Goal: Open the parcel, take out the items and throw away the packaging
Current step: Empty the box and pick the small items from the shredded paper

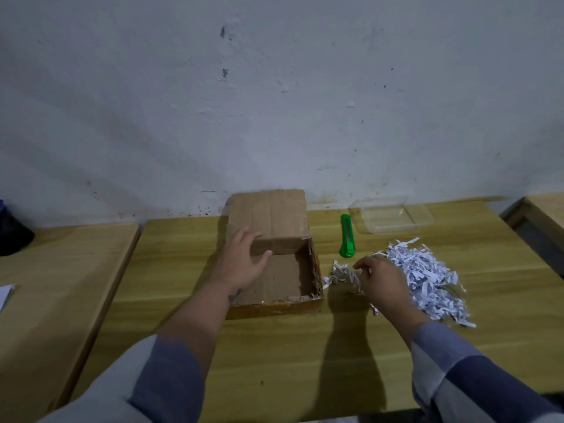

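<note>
A brown cardboard box (287, 279) lies open on the wooden table (274, 346), its lid flap standing up against the wall. Its inside looks bare. My left hand (241, 264) rests over the box's left wall, fingers spread, holding nothing. A heap of white shredded paper (427, 279) lies to the right of the box, with a smaller tuft (338, 273) beside the box wall. My right hand (381, 282) hovers between the two, fingers curled down onto the shreds; whether it grips any is hidden.
A green utility knife (347, 236) lies behind the shreds. A clear plastic container (393, 215) sits near the wall at back right. A second table (45, 285) adjoins on the left, with a dark object (13, 233) on it.
</note>
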Action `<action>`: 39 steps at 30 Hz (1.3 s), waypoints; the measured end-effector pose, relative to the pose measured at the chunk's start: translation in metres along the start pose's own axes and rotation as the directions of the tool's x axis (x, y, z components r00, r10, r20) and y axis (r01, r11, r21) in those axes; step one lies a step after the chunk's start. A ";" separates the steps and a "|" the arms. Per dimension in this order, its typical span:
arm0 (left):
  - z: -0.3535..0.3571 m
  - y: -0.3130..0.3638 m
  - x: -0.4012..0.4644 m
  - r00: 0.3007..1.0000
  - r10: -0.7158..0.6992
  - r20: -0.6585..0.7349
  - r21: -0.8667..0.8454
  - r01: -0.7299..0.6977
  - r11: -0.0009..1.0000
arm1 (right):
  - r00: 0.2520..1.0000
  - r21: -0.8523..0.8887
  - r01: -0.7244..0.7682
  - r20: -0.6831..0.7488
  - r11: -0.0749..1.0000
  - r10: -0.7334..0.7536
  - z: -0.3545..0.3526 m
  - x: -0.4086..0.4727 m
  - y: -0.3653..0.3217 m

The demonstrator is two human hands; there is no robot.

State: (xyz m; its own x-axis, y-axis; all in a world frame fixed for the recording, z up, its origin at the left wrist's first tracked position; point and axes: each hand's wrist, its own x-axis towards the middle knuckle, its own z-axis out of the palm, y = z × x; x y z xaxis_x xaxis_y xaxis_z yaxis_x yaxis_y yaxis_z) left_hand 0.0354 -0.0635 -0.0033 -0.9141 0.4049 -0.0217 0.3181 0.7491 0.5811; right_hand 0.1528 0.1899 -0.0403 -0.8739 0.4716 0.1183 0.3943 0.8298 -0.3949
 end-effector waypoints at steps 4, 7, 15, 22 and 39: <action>0.024 0.048 0.018 0.983 0.171 0.064 0.052 -0.174 0.983 | 1.000 -0.010 0.015 -0.003 1.000 -0.015 -0.019 0.002 0.023; 0.048 0.086 0.029 0.959 0.263 0.106 0.035 -0.268 0.963 | 1.000 0.036 0.018 -0.026 0.999 -0.017 -0.040 0.009 0.048; 0.136 0.180 0.040 0.880 0.399 0.257 -0.091 -0.389 0.917 | 0.996 0.104 -0.044 -0.069 0.994 0.052 -0.072 0.019 0.132; 0.205 0.217 0.030 0.848 0.338 0.408 0.079 -0.402 0.912 | 0.994 0.186 -0.015 0.113 0.982 -0.006 -0.048 -0.002 0.178; 0.218 0.202 0.009 0.953 0.111 0.283 0.277 -0.192 0.942 | 0.982 -0.042 0.073 0.179 0.996 -0.064 -0.073 0.009 0.193</action>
State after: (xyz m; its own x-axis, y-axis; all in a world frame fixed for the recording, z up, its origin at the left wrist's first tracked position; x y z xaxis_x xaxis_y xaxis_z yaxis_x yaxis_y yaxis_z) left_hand 0.1465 0.2055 -0.0641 -0.7642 0.6173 -0.1869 0.5446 0.7728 0.3260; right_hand 0.2417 0.3764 -0.0486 -0.9342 0.3563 -0.0211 0.3410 0.8737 -0.3470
